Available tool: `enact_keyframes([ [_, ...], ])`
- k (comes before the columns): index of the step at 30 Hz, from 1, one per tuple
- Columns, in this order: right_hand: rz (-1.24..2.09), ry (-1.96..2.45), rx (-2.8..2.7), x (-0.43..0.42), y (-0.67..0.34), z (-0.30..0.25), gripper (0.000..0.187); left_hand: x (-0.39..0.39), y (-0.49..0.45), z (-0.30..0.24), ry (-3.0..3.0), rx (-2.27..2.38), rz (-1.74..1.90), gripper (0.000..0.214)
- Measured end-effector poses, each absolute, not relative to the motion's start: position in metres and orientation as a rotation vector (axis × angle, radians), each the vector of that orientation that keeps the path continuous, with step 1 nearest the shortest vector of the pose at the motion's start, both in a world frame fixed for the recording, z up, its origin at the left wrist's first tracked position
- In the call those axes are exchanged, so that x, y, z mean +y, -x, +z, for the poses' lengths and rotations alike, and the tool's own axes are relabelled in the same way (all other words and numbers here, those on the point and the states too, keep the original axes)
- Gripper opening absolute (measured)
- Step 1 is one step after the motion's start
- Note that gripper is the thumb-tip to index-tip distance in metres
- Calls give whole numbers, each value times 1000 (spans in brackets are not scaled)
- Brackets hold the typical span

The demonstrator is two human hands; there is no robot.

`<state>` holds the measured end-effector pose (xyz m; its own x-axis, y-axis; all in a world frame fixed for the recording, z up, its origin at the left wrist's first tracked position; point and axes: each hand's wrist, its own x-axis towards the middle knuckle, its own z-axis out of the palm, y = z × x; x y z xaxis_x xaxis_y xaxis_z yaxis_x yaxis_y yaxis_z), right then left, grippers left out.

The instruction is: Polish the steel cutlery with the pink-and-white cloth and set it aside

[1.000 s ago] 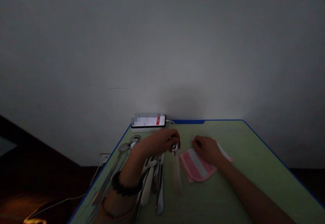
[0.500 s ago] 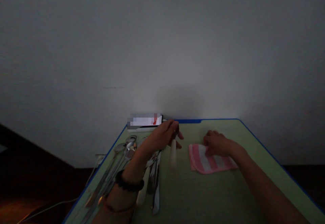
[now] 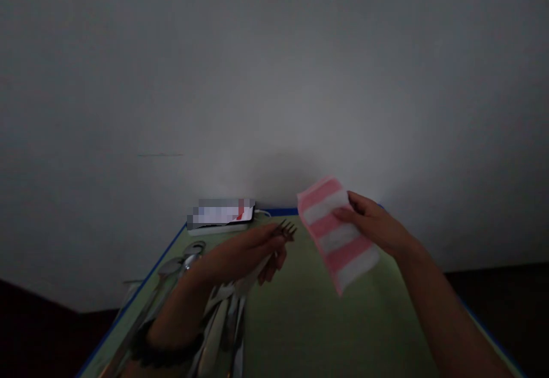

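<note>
Wall [image 3: 274, 80]: plain grey, dimly lit, a faint mark low at the left.
Table [image 3: 309, 332]: pale green top, blue edging, set close to the wall.
Phone [image 3: 218, 212]: at the far left corner, above a white block [image 3: 218, 230], screen lit and partly masked; white cable [image 3: 263, 213] at its right end.
Cutlery group [image 3: 213, 338]: spoons, pale-handled and metal-handled pieces, laid lengthwise along the table's left side; partly hidden by the left forearm, full count cannot be told.
Fork [image 3: 287, 230]: one, in the left hand, tines out past the fingers toward the cloth, pale handle slanting down beneath the palm; over the table, right of the group.
Left hand [image 3: 259, 251]: curled around the fork, some fingers loosely bent below; black bracelet [image 3: 165, 352] at the wrist.
Cloth [image 3: 332, 223]: pink and white stripes, apparently folded, raised over the table's far part.
Right hand [image 3: 371, 218]: thumb and fingers pinching the cloth's right side.
Step in hand: judged to be readying fork and cloth, one per hand, near each other but apart.
Next move: any meeting of the two would call for closing that gap, with a steady fork and care that the tines not snag the fabric.
</note>
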<state>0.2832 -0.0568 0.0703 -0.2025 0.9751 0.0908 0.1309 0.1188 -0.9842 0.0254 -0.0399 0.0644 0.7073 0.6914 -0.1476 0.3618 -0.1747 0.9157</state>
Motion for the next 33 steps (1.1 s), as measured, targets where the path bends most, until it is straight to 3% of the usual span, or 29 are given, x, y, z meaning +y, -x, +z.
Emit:
enact_keyframes([
  [5,1212,925,-1300,-57,-272,75,26,-42,-24,79,-1877,1042,328,39],
  [10,1187,891,-1084,-51,-270,73,33,-45,-17,83,-2122,1120,449,29],
  [14,1278,896,-929,-45,-276,70,24,-54,-16,88,-2065,892,391,33],
  [18,1382,881,-843,-44,-278,71,19,-56,-19,92,-2002,989,313,35],
  [22,1556,881,-886,-48,-276,77,19,-49,-17,94,-2074,1251,520,41],
  [27,1526,884,-963,-47,-276,76,18,-50,-15,103,-2017,1209,859,31],
  [33,1490,986,-1178,-48,-268,68,25,-64,-24,105,-2246,1101,643,27],
])
